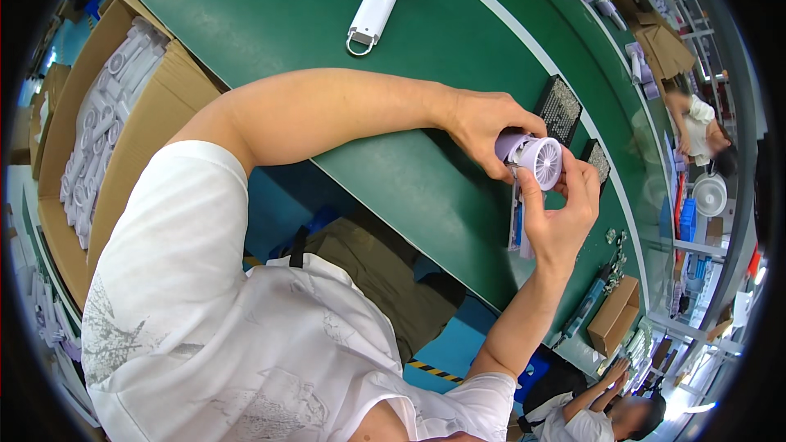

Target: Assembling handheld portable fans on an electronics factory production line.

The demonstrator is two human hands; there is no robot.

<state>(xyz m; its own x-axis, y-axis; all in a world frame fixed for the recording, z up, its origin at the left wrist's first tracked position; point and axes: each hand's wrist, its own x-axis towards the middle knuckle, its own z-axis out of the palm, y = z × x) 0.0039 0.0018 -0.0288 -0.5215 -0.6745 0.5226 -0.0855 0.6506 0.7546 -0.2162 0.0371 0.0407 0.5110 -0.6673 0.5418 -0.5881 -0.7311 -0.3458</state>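
Head view: one lilac handheld fan (546,165), partly assembled, held above the green worktop (270,29) near its edge; round spoked grille turned toward the viewer's right; handle hanging below the head, a blue part showing along it; left hand (481,127), clamped on the fan's housing from the left, thumb below and fingers above; right hand (566,217), closed on the grille's rim, thumb on the near side and fingers on the far side; two black trays (547,96) of small parts, lying just beyond the hands; one white handheld fan (382,2), lying on the worktop well apart from the hands, loop at its handle's end; one large open carton (164,94) at left, filled with white parts (102,127); one small carton (610,329) at lower right; one co-worker (585,421) seated beyond it.
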